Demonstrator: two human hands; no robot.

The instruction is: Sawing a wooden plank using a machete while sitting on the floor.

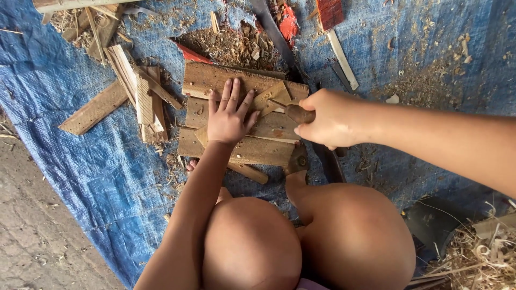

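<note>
Fingers [232, 95] of the left hand [228, 119] lie spread flat on the stacked wooden boards [236, 151], gripping nothing. Just right of them sits a small wooden wedge [274, 96], with the tool's thin metal tip touching it. Further right, the right hand [328, 119] is curled tight around the wooden-handled tool [299, 114], hiding most of the handle. Beneath everything lies a blue woven tarp [80, 161], littered with shavings and rough offcuts [134, 94].

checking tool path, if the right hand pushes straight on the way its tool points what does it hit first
Probably the small wooden piece at the tool's tip; the right hand aims the wooden-handled tool leftward toward the left hand. Depth is unclear.
</note>
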